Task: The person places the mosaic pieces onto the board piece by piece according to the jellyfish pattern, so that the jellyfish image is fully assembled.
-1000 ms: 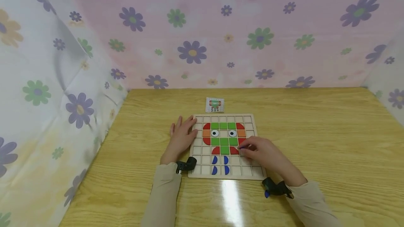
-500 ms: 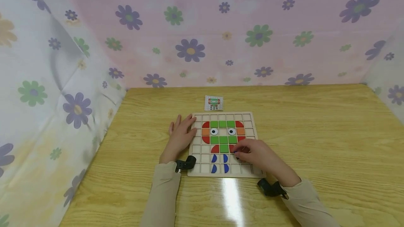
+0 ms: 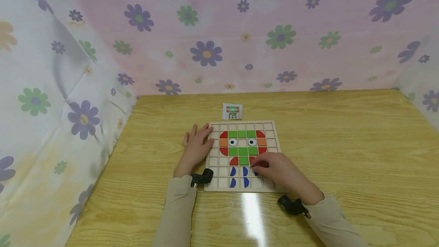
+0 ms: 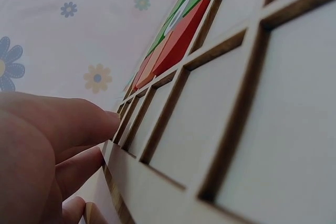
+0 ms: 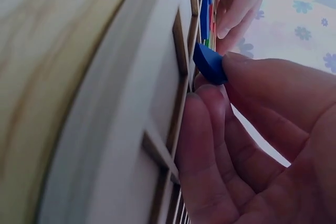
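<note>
A wooden grid board lies on the table, with green squares, red quarter-round pieces, orange squares and two eye discs in its cells. Below them sit several blue half-round pieces. My right hand pinches another blue half-round piece between thumb and fingers, tilted at the cell right of the blue ones, under a red piece its fingers partly cover. My left hand rests at the board's left edge, fingers extended, fingertips on the frame, thumb reaching over the outer cells.
A small picture card with a similar coloured figure lies behind the board. Flowered cloth hangs behind the table and at its left. Black wrist cameras sit on both wrists, close over the board's front corners.
My right hand has moved left and a little toward me, carrying the blue half-round piece from beside the red piece down to a cell below it. My left hand stays at the board's edge.
</note>
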### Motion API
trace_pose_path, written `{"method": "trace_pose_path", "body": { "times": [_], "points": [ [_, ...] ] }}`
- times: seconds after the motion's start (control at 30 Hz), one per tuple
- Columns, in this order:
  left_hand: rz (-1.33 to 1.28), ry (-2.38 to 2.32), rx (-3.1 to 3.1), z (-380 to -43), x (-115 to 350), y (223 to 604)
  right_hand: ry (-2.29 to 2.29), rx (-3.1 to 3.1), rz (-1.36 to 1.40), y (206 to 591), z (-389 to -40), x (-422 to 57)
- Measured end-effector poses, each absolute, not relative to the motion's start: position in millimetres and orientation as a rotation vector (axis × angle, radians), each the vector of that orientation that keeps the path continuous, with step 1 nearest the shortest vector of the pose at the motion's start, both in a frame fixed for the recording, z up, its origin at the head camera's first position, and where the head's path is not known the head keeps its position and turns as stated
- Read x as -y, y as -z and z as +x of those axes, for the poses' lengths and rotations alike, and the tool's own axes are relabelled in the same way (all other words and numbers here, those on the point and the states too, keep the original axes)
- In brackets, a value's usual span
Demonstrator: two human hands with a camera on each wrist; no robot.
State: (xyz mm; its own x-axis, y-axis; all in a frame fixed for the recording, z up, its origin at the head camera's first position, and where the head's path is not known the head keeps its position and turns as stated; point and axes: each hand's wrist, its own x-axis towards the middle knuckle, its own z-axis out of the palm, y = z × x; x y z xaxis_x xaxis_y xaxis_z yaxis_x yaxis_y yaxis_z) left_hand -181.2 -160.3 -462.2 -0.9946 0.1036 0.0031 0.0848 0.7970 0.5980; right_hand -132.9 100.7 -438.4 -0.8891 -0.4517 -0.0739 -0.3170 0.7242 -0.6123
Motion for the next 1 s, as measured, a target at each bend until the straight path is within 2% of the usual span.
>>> {"method": "trace_pose_path", "body": {
  "times": [1.0],
  "points": [
    [0.152,-0.98,-2.941,-183.1,160.1,461.5,0.875,-2.716,-0.615,435.4,-132.0,-99.3]
  ]
}}
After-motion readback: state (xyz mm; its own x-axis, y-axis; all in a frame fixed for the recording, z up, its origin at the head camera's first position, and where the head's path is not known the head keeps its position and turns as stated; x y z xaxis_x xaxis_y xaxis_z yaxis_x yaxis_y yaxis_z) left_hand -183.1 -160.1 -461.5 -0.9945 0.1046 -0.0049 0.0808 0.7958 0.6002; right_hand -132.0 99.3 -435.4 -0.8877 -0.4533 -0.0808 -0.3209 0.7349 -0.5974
